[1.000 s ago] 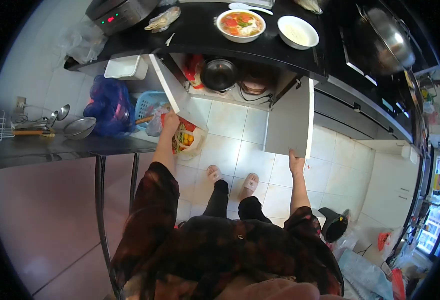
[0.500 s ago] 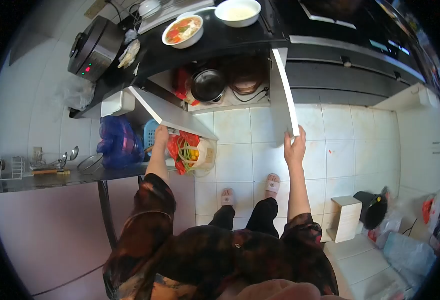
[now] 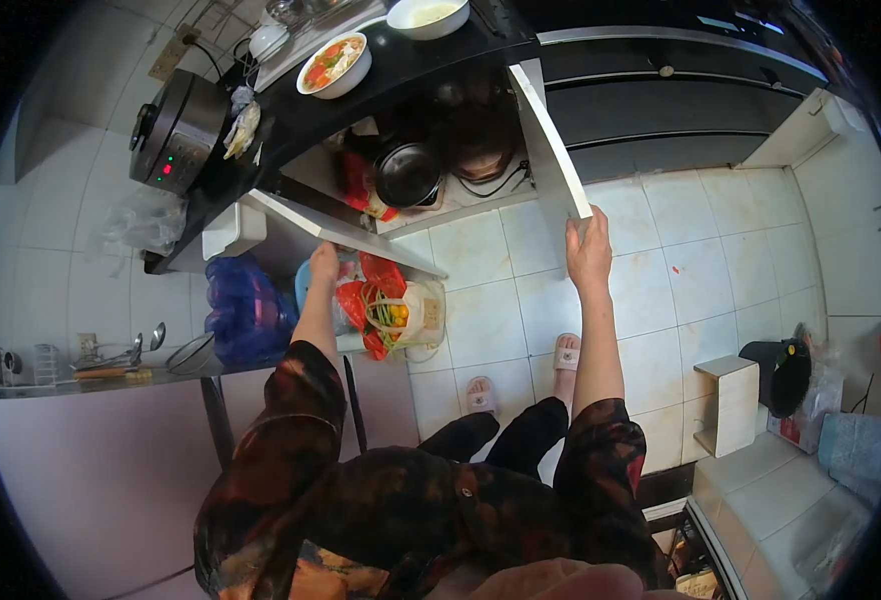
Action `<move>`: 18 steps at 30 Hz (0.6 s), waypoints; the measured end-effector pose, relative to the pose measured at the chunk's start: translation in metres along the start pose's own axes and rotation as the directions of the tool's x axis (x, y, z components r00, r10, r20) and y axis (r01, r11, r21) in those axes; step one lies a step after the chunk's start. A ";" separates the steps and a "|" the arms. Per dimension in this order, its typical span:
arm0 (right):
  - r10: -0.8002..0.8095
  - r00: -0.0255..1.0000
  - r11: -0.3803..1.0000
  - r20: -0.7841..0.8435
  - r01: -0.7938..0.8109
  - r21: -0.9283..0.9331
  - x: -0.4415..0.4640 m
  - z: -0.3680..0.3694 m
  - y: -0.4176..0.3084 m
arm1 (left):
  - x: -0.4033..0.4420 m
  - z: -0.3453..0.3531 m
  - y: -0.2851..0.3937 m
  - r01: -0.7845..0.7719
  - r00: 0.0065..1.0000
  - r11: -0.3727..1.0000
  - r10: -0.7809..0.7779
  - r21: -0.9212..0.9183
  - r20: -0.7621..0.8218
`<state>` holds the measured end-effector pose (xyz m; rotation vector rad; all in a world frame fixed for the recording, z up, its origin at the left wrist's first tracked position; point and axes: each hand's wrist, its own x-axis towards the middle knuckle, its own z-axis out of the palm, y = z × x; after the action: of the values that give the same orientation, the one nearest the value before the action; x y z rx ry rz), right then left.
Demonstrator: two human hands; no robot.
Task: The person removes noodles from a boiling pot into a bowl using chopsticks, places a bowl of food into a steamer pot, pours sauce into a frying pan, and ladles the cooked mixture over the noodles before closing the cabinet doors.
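Two white cabinet doors stand swung out under the counter. My left hand [image 3: 325,263] is closed at the edge of the left cabinet door [image 3: 296,222], its fingertips partly hidden. On the other side, my right hand [image 3: 589,252] grips the outer end of the right cabinet door [image 3: 553,145], thumb and fingers on either side. Between the doors, the cabinet's inside shows a black pan [image 3: 408,176], a red package [image 3: 354,180] and a dark, brownish round pot [image 3: 481,160]. A black cord [image 3: 496,190] lies at the front of the shelf.
Bags of vegetables [image 3: 401,312] stand on the floor beside the left door. On the black counter are a bowl of colourful food [image 3: 335,66], a white bowl [image 3: 428,17] and an electric cooker [image 3: 178,130]. A small stool [image 3: 729,405] and a black bin [image 3: 779,378] stand at right.
My view has shifted and turned slightly, and my feet appear further right. Both hands remain at the doors, which stay at about the same angle.
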<state>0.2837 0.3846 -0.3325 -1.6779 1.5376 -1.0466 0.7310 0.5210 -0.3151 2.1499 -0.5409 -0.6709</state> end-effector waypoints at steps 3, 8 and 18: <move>0.025 1.000 1.000 0.009 -0.025 -0.004 -0.003 0.005 -0.005 | 0.008 0.010 0.006 0.023 1.000 1.000 -0.023 -0.005 0.018; -0.119 0.993 0.993 -0.026 0.119 -0.010 -0.024 0.036 -0.014 | 0.017 0.027 0.026 0.053 0.998 0.999 -0.053 0.013 0.041; -0.224 0.878 0.965 0.423 0.261 -0.033 -0.033 0.130 -0.101 | 0.027 0.075 0.026 -0.524 0.845 0.720 0.505 0.454 0.175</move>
<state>0.4464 0.4217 -0.3133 -2.0398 1.1295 -0.6796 0.7011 0.4478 -0.3424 2.2708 -1.4002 -0.2684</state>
